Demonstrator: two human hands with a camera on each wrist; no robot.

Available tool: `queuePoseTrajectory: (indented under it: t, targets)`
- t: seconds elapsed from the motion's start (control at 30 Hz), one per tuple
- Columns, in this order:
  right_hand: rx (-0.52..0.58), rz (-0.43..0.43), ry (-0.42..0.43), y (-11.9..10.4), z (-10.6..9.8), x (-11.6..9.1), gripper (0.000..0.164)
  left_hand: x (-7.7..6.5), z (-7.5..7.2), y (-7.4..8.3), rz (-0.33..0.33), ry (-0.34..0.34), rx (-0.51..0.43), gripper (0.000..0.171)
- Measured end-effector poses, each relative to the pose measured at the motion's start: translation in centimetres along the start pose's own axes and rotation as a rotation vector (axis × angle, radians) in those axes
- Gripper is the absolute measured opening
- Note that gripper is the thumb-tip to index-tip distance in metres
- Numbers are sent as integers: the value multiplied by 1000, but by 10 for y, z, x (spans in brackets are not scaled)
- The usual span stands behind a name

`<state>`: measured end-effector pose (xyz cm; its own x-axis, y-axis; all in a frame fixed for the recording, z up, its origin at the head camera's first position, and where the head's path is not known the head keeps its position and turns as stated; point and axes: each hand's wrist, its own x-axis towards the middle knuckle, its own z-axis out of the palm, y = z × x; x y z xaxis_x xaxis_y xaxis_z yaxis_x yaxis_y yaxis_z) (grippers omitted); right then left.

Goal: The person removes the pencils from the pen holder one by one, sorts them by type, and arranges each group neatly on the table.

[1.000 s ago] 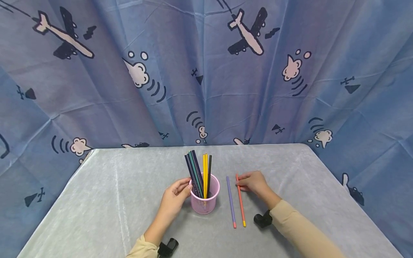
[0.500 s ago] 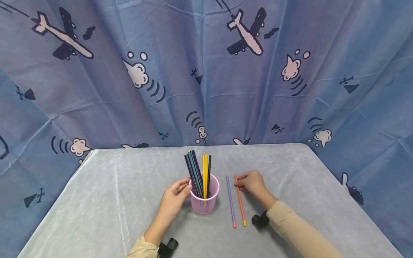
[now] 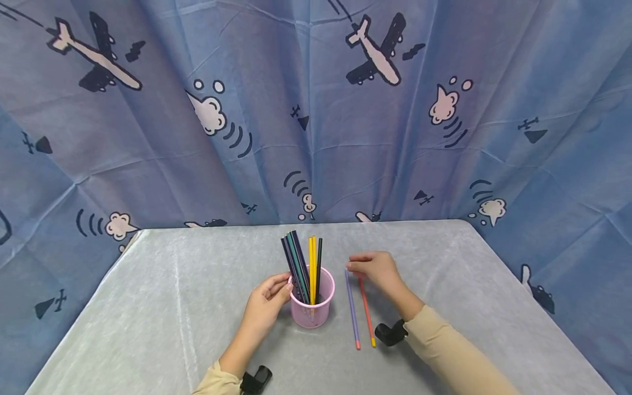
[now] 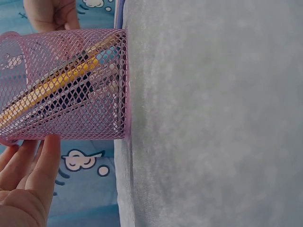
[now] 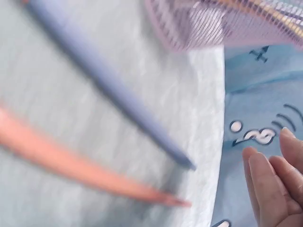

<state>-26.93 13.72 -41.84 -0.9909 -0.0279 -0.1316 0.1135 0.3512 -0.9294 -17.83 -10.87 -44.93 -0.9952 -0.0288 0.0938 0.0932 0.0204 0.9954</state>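
A pink mesh pencil cup (image 3: 310, 318) stands upright with several pencils (image 3: 313, 263) leaning in it, dark, green and yellow. My left hand (image 3: 264, 307) touches the cup's left side near the rim; in the left wrist view its fingers (image 4: 45, 165) rest extended against the mesh wall. To the right, a purple pencil (image 3: 353, 310) and an orange-red pencil (image 3: 367, 314) lie side by side on the table, sharpened tips pointing away. My right hand (image 3: 379, 271) hovers at the purple pencil's far end, holding nothing. The right wrist view shows its fingers (image 5: 265, 184) beyond both tips.
Grey-white cloth covers the table (image 3: 148, 318). A blue curtain (image 3: 276, 109) with printed planes hangs behind its far edge. Black wrist cameras, one on the left (image 3: 257, 379) and one on the right (image 3: 391, 333), sit low beside the sleeves.
My right hand has let go of the orange-red pencil's far end and moved left and away to the purple pencil's tip. My left hand and the cup stay in place.
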Motion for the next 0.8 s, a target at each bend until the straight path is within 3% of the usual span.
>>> queuePoseTrajectory:
  t: [0.2,0.8]
  targets:
    - [89,-5,-45,-13,10,-7,35,0,0,0,-1,0,2,38]
    - [182,-15,-104,-34,26,-17,32,0,0,0,4,-1,5,38]
